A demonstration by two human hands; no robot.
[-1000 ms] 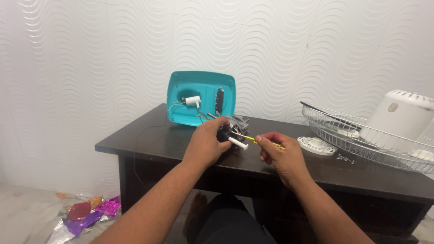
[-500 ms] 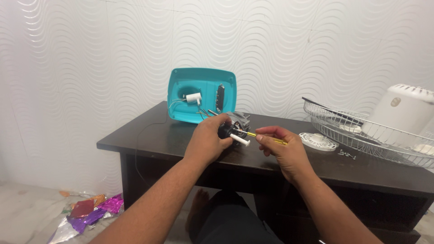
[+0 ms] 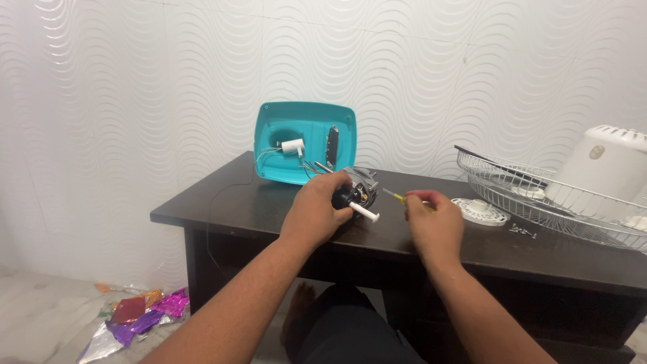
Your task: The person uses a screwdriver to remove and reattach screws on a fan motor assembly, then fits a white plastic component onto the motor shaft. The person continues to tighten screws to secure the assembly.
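On the floor at far left lie crumpled foil wrappers (image 3: 138, 317), well apart from the work. On the dark surface (image 3: 222, 209), a teal plastic housing (image 3: 304, 143) leans against the wall, already opened, with a white part and wires showing inside. Just in front of it the left hand (image 3: 315, 210) has its fingers closed around a small fan motor (image 3: 356, 192), its white shaft pointing right; the motor is out of the housing but looks yet to be taken apart. The right hand (image 3: 433, 224) pinches a yellow-handled screwdriver (image 3: 397, 197), tip near the motor. Further right sit a white round cap (image 3: 480, 210), loose screws (image 3: 523, 231), a wire fan guard (image 3: 539, 195) and a white fan body (image 3: 606, 168); nothing blocks the hands.
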